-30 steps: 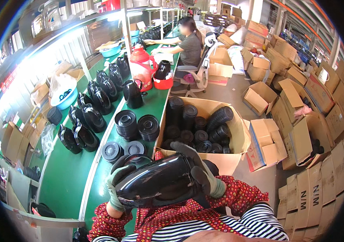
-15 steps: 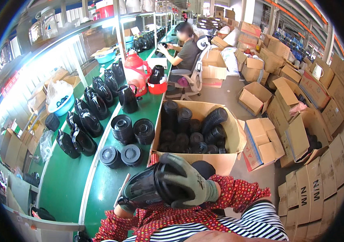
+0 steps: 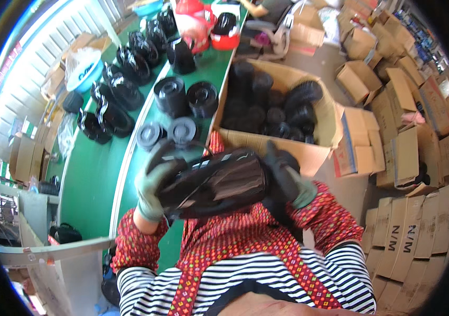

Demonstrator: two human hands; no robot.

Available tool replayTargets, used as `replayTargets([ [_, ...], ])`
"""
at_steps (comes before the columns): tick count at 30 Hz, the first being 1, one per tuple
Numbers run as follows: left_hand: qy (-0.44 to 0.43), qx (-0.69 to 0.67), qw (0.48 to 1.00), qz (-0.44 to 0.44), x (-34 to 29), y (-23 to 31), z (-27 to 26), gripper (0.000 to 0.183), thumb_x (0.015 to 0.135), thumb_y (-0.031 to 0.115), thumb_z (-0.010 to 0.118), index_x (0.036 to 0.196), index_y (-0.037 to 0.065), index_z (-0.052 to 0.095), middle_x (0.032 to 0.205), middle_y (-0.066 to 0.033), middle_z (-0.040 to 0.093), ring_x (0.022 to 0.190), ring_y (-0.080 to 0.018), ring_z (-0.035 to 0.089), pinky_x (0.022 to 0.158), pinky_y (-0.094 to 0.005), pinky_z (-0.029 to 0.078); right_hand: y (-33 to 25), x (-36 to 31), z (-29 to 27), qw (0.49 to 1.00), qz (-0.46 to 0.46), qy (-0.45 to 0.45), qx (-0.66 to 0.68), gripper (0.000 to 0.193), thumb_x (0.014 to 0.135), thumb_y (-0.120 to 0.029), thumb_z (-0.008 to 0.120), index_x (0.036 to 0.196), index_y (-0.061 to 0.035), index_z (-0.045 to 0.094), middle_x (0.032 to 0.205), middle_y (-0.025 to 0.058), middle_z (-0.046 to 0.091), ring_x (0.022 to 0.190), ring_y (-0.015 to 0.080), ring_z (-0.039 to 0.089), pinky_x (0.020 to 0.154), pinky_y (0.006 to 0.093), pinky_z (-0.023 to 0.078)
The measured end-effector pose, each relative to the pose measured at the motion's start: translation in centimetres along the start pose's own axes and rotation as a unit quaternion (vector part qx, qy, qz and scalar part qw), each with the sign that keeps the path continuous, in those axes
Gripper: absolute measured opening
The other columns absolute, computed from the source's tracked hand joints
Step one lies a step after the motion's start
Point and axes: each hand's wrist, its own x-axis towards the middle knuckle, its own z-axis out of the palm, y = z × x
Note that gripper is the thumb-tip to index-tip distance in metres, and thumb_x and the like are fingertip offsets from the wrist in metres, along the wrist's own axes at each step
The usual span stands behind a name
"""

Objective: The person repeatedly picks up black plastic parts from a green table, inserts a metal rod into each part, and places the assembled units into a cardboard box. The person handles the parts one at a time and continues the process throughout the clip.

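A glossy black jug [image 3: 224, 181] lies sideways across my front, blurred by motion. My left hand [image 3: 156, 184], in a grey-green glove, grips its left end. At the right end my right hand [image 3: 290, 181], gloved alike, is closed round the jug's wide end; its fingers are partly lost in dark blur. A thin dark strip or handle edge runs along the jug. Just beyond my left hand, two round grey-black discs [image 3: 182, 131] lie on the green bench [image 3: 140, 171]. Behind them stand two stacks of black round parts [image 3: 171, 97].
Several black jugs [image 3: 114, 117] stand in rows on the bench's left. A red-and-pink flask [image 3: 193, 23] and a red bowl [image 3: 225, 41] are farther back. An open carton [image 3: 282, 141] of black round parts adjoins the bench. More cartons [image 3: 361, 142] fill the right side. A co-worker's arm [image 3: 256, 8] shows at the top.
The jug has turned to lie nearly level, and my left hand now shows on its left end. My right hand has shifted to the right end. The view has tilted downward.
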Motion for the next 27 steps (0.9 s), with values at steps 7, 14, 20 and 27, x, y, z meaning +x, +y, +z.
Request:
replayTargets([
  [7, -0.042, -0.357, 0.903, -0.234, -7.8, -8.6, 6.3, 0.071, 0.082, 0.017, 0.09, 0.143, -0.002, 0.059, 0.142, -0.0173, 0.065, 0.128, -0.0284, 0.064, 0.112, -0.0456, 0.051, -0.8, 0.4, 2.9, 0.762, -0.434, -0.036, -0.479, 0.087, 0.106, -0.057, 0.056, 0.167, -0.0027, 0.027, 0.169, 0.0152, 0.032, 0.151, 0.0314, 0.04, 0.124, 0.0427, 0.032],
  [14, -0.048, 0.098, 0.981, 0.16, 2.1, 2.1, -0.1, 0.039, 0.084, 0.006, 0.083, 0.118, -0.011, 0.071, 0.133, -0.0309, 0.067, 0.091, -0.0334, 0.078, 0.083, -0.0372, 0.063, 0.1, 2.2, 1.3, 0.994, 0.069, 0.087, 0.013, 0.091, 0.103, -0.072, 0.047, 0.162, -0.004, 0.033, 0.159, 0.013, 0.049, 0.134, 0.022, 0.058, 0.112, 0.0386, 0.05],
  [20, -0.05, -0.261, 0.944, -0.194, -4.4, -5.3, 2.4, 0.069, 0.072, 0.026, 0.098, 0.124, -0.008, 0.068, 0.137, -0.0217, 0.068, 0.117, -0.0269, 0.07, 0.106, -0.0409, 0.055, 0.8, 0.4, 4.8, 0.883, -0.358, 0.056, -0.297, 0.096, 0.103, -0.072, 0.047, 0.168, -0.0053, 0.026, 0.169, 0.0181, 0.034, 0.154, 0.0291, 0.038, 0.123, 0.0377, 0.035],
  [27, 0.029, 0.007, 0.999, -0.017, 1.0, 1.3, 1.1, 0.053, 0.078, 0.022, 0.093, 0.118, -0.006, 0.073, 0.141, -0.0295, 0.062, 0.104, -0.0341, 0.076, 0.091, -0.0389, 0.063, 1.9, 1.6, 0.4, 0.983, -0.182, 0.01, -0.027, 0.064, 0.114, -0.045, 0.043, 0.163, -0.0043, 0.035, 0.148, 0.0096, 0.06, 0.133, 0.0225, 0.061, 0.116, 0.0391, 0.047],
])
